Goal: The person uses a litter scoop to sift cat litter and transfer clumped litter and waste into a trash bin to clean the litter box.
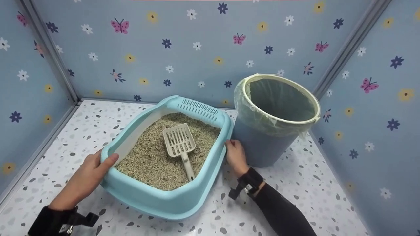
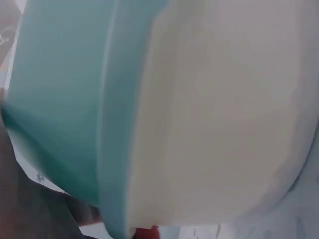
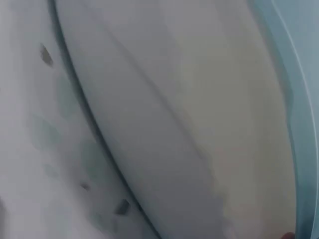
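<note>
left hand (image 1: 88, 173) grips litter box (image 1: 157, 200) rim | right hand (image 1: 235, 156) grips opposite rim

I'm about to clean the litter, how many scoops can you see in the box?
1. A single white slotted scoop lies on the litter in the middle of the blue litter box, handle toward the person. Another could be buried under the litter.
</note>
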`<state>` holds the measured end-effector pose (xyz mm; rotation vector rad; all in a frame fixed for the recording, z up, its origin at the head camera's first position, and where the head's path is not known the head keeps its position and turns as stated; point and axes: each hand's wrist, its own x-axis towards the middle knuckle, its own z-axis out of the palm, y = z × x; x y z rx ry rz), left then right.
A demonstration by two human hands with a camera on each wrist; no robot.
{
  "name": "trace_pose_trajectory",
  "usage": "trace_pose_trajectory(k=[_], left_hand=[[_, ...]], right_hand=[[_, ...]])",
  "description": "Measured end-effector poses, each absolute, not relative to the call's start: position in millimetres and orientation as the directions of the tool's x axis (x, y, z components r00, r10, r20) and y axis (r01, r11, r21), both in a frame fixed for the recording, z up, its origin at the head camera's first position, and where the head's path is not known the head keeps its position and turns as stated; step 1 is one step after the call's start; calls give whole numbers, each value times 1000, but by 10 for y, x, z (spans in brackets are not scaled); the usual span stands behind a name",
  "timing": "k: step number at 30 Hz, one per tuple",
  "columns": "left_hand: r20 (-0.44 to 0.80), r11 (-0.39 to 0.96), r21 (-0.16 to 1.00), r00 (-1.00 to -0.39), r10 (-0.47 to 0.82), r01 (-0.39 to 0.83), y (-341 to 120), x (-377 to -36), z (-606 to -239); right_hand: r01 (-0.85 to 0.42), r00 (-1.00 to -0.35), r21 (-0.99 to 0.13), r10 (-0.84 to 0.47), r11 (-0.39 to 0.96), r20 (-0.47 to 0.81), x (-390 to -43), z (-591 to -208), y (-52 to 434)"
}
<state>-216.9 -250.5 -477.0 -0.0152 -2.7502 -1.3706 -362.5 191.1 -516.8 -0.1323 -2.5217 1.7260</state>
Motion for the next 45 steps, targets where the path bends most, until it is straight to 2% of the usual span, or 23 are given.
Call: trace_pose_trajectory(k=[5, 10, 14, 19, 26, 30, 38, 45], left_hand=[[60, 621, 783, -997, -38, 24, -2468, -2148, -4796], [98, 540, 838, -995, -8, 79, -2603, -2257, -4836], [79, 507, 860, -997, -18, 59, -2796, -2348, -4854], [-10, 507, 861, -997, -72, -45, -2954, -2389, -4824], [-107, 535, 830, -986, -131, -161, -2782, -2218, -4759], [-136, 547, 809, -974, -182, -215, -2740, -2173, -4770], [-152, 504, 830, -967, -205, -238, -2930, -2431, -4809], [-131, 440, 875, -974, -182, -200, -3127, -2715, -4841]], right_hand=[[-3, -992, -924, 117, 382, 51, -3746, -5238, 1948], [-22, -990, -938, 126, 347, 70, -3544, -5168, 1878], [-29, -996, -982, 73, 185, 44, -3298, -5158, 1804], [22, -1000, -999, -5, -41, -22, -3147, -5149, 1756], [123, -991, -992, 47, -6, -123, -3420, -5086, 1886], [139, -990, -989, 29, -43, -140, -3474, -5064, 1906], [180, -980, -972, -108, -153, -165, -3302, -5057, 1925], [207, -970, -966, -160, -157, -182, -3059, -5062, 1923]])
